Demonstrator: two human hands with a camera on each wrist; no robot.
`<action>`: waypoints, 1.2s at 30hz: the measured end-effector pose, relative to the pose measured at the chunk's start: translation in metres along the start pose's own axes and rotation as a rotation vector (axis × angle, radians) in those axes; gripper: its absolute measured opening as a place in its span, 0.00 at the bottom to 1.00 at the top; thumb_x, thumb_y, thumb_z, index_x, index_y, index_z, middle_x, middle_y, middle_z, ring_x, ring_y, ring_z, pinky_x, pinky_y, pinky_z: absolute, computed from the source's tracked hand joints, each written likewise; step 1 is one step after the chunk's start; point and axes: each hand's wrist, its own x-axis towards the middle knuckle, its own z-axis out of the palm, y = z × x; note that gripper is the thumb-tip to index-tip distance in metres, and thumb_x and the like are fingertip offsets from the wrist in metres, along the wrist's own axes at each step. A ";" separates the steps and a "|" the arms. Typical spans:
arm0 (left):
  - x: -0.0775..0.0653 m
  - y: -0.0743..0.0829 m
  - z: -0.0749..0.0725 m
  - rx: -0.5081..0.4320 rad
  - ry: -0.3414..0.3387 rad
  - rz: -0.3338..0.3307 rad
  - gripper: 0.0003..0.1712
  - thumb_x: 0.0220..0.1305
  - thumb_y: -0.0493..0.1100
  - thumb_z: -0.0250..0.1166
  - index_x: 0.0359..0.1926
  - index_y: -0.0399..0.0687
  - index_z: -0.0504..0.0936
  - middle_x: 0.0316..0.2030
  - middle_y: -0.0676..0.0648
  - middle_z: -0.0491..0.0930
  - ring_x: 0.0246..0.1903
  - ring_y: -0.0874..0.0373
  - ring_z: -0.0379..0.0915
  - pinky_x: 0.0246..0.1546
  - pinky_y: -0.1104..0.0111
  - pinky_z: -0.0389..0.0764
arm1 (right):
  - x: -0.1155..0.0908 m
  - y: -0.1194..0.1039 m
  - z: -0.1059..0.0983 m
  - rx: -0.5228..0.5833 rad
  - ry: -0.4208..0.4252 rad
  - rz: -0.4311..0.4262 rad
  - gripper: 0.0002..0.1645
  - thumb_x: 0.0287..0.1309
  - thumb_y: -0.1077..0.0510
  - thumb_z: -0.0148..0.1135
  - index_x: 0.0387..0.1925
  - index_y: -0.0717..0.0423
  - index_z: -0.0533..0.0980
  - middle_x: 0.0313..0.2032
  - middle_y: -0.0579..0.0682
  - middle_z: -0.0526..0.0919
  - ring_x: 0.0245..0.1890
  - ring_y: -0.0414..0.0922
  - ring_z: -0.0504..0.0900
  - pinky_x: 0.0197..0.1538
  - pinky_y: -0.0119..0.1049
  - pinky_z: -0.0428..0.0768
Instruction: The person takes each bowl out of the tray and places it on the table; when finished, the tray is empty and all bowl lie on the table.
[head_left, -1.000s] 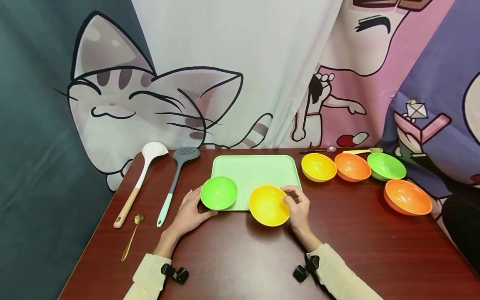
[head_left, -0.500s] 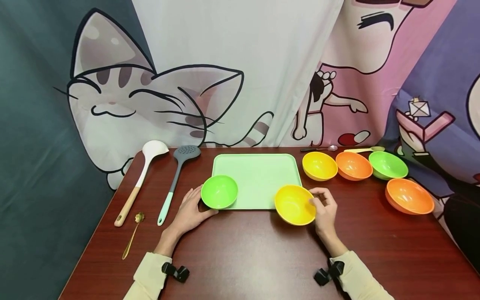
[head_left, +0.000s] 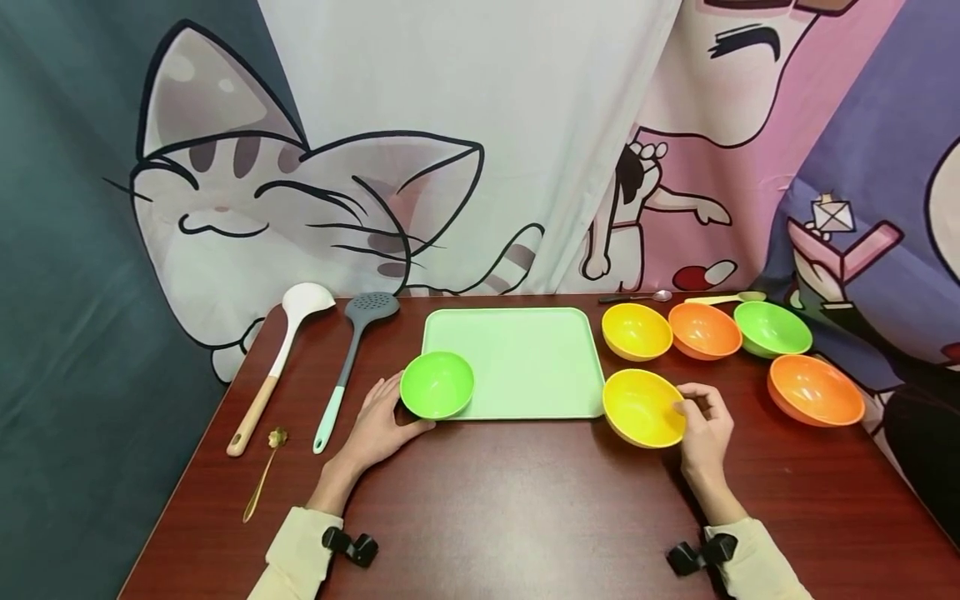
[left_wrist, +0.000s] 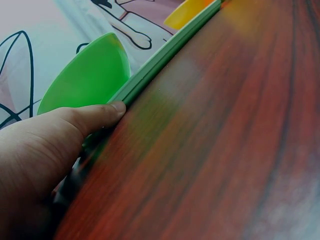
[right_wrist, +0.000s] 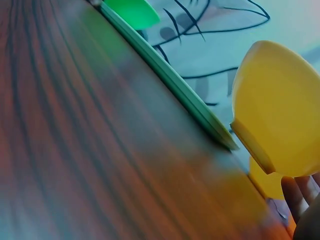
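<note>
My right hand pinches the right rim of a yellow bowl, thumb inside. In the right wrist view, the bowl is raised above the table, beyond the tray's near right corner. A light green tray lies at the middle, with a green bowl on its near left corner. Beside that bowl rests my left hand, fingers extended along its left side and partly hidden. In the left wrist view, the straight thumb touches the tray's front edge, just below the green bowl.
At the back right stand a second yellow bowl, an orange bowl, a green bowl and another orange bowl, with small spoons behind. A white ladle, slotted turner and gold spoon lie left.
My right hand has carried the yellow bowl rightward, from over the tray's front edge to past its right corner. The left hand and green bowl have stayed put.
</note>
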 end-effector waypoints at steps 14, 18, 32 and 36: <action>-0.002 0.000 0.000 0.013 -0.008 -0.007 0.53 0.50 0.57 0.77 0.74 0.49 0.64 0.72 0.42 0.66 0.74 0.45 0.56 0.76 0.45 0.50 | 0.017 -0.004 -0.040 -0.107 0.203 0.113 0.13 0.55 0.73 0.52 0.30 0.55 0.78 0.30 0.42 0.75 0.32 0.37 0.72 0.34 0.19 0.71; -0.002 -0.001 0.000 0.011 -0.006 -0.006 0.53 0.50 0.57 0.77 0.75 0.50 0.64 0.72 0.42 0.66 0.74 0.45 0.56 0.76 0.45 0.50 | 0.020 -0.007 -0.049 -0.108 0.235 0.115 0.13 0.57 0.72 0.52 0.30 0.54 0.78 0.30 0.41 0.75 0.33 0.37 0.71 0.35 0.20 0.70; 0.000 0.001 -0.002 0.013 -0.003 0.004 0.53 0.50 0.57 0.77 0.74 0.49 0.65 0.72 0.42 0.66 0.74 0.45 0.57 0.75 0.45 0.50 | 0.026 -0.010 -0.062 -0.014 0.325 0.101 0.13 0.56 0.73 0.51 0.32 0.56 0.78 0.31 0.44 0.75 0.34 0.37 0.71 0.34 0.19 0.73; 0.000 0.002 -0.001 0.016 -0.006 0.003 0.53 0.50 0.58 0.77 0.74 0.49 0.64 0.72 0.42 0.66 0.74 0.44 0.57 0.75 0.45 0.51 | 0.028 -0.013 -0.063 -0.008 0.357 0.136 0.14 0.56 0.74 0.50 0.33 0.53 0.76 0.34 0.45 0.73 0.36 0.36 0.70 0.34 0.18 0.73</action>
